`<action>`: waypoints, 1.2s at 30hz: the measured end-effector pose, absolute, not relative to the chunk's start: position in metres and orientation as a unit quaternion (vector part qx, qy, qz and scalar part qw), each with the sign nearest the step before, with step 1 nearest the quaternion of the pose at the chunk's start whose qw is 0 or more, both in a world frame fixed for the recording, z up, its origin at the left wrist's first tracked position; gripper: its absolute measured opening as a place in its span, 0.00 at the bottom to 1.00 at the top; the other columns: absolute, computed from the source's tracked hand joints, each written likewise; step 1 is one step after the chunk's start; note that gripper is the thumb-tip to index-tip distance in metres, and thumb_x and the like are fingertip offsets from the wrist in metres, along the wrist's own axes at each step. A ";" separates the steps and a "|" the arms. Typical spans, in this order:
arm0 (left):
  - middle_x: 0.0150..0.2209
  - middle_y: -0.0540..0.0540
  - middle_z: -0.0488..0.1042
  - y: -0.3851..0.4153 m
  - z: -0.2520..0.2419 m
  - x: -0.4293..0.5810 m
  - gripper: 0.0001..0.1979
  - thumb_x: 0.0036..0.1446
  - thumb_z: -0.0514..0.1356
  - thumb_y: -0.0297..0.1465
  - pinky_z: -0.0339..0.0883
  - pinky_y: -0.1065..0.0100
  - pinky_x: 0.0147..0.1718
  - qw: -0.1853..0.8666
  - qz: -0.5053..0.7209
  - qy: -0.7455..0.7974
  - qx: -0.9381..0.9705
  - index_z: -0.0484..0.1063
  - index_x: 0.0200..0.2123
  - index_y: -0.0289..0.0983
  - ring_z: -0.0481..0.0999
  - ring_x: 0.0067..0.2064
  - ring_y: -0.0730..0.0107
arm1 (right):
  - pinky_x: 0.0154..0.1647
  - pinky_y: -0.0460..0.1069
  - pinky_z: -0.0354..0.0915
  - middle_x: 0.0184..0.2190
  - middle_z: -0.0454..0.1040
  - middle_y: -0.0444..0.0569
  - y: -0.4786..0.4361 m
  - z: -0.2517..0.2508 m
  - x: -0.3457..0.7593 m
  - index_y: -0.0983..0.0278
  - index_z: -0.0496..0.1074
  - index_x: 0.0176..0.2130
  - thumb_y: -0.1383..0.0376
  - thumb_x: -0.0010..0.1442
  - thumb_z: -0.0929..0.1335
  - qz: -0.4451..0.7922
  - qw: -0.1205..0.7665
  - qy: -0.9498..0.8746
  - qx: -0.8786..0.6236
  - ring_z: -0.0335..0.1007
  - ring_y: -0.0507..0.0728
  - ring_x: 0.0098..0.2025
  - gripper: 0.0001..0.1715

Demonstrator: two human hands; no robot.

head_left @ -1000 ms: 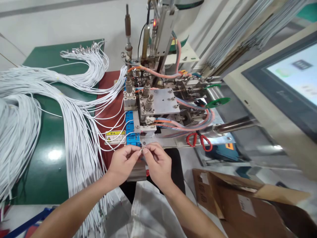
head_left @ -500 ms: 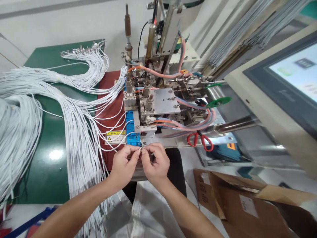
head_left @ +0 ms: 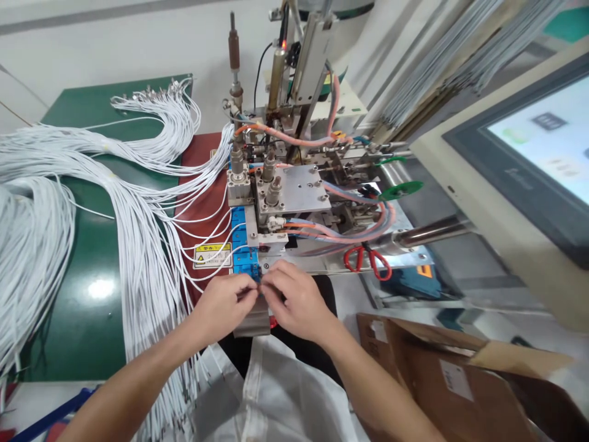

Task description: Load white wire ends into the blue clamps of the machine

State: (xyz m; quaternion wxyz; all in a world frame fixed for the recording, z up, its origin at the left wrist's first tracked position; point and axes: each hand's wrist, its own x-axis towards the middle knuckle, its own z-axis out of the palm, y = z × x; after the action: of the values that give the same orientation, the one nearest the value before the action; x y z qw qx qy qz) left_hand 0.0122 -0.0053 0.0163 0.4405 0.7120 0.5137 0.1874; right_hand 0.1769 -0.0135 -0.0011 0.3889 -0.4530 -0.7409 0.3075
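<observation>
Fingertips of the left hand (head_left: 226, 307) and right hand (head_left: 297, 301) meet thumb to thumb, just on the near side of a blue block (head_left: 240, 238). The block lies straight ahead of them, its long axis running away from the person, its near end almost at the fingertips; the left hand sits more squarely below it, the right hand a little to its right. Both hands are curled into a fine pinch, but whether something thin is caught between the fingers I cannot tell.

White wires (head_left: 147, 294) lie to the left of the left hand, smooth, slim and round, falling in a thick, loose sheaf; a few curve over to the block. Beneath these, ahead and left of the hand, is a flat dull-red board (head_left: 207, 145) with a printed paper label (head_left: 211, 258), and farther left a glossy green table (head_left: 92, 334). Beyond the right hand stands a machine (head_left: 301, 190) of squared bare metal with soft, bending hoses (head_left: 285, 138); to that hand's right lie scissors (head_left: 366, 248) with looped red handles
</observation>
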 end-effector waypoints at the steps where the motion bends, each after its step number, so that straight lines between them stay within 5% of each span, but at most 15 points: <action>1: 0.21 0.54 0.69 -0.007 0.015 0.014 0.05 0.52 0.54 0.27 0.61 0.75 0.25 0.451 0.212 0.533 0.684 0.68 0.26 0.37 0.68 0.24 0.76 | 0.29 0.47 0.59 0.26 0.65 0.47 -0.015 -0.004 0.172 0.64 0.68 0.27 0.72 0.54 0.63 0.316 0.427 -0.703 -0.473 0.62 0.52 0.29 0.06; 4: 0.21 0.53 0.69 -0.012 0.010 0.021 0.05 0.54 0.54 0.31 0.63 0.75 0.24 0.492 0.279 0.567 0.598 0.65 0.29 0.37 0.69 0.22 0.77 | 0.28 0.46 0.60 0.25 0.64 0.45 -0.019 -0.014 0.154 0.64 0.67 0.25 0.69 0.55 0.64 0.400 0.532 -0.542 -0.513 0.62 0.51 0.27 0.07; 8: 0.23 0.52 0.70 -0.015 0.006 0.022 0.06 0.55 0.54 0.32 0.65 0.75 0.24 0.519 0.309 0.561 0.566 0.63 0.29 0.36 0.71 0.23 0.76 | 0.30 0.47 0.61 0.25 0.64 0.43 -0.019 -0.021 0.142 0.64 0.68 0.24 0.67 0.54 0.65 0.488 0.553 -0.439 -0.513 0.62 0.50 0.27 0.08; 15: 0.25 0.51 0.72 -0.006 0.006 0.009 0.06 0.55 0.53 0.29 0.65 0.73 0.27 0.556 0.235 0.504 0.618 0.66 0.28 0.36 0.71 0.25 0.76 | 0.21 0.44 0.55 0.17 0.62 0.40 -0.003 -0.010 0.170 0.65 0.66 0.21 0.63 0.51 0.67 0.646 0.395 -0.464 -0.460 0.55 0.48 0.19 0.11; 27: 0.19 0.54 0.68 -0.008 0.010 0.018 0.07 0.54 0.54 0.33 0.61 0.76 0.22 0.542 0.266 0.572 0.555 0.68 0.28 0.35 0.68 0.20 0.78 | 0.30 0.48 0.63 0.26 0.67 0.46 -0.025 -0.018 0.144 0.64 0.70 0.26 0.69 0.53 0.65 0.315 0.548 -0.534 -0.562 0.65 0.53 0.30 0.05; 36: 0.20 0.53 0.68 -0.007 0.006 0.016 0.07 0.54 0.55 0.32 0.62 0.76 0.23 0.536 0.267 0.567 0.567 0.69 0.29 0.35 0.67 0.21 0.78 | 0.28 0.47 0.62 0.24 0.67 0.45 -0.019 -0.017 0.154 0.64 0.69 0.24 0.69 0.53 0.65 0.371 0.507 -0.542 -0.559 0.64 0.51 0.27 0.06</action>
State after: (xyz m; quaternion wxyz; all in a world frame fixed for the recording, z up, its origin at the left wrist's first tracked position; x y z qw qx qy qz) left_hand 0.0158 -0.0069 0.0064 0.5356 0.5667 0.5666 0.2665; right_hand 0.1537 -0.0189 -0.0166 0.5067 -0.5586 -0.5418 0.3709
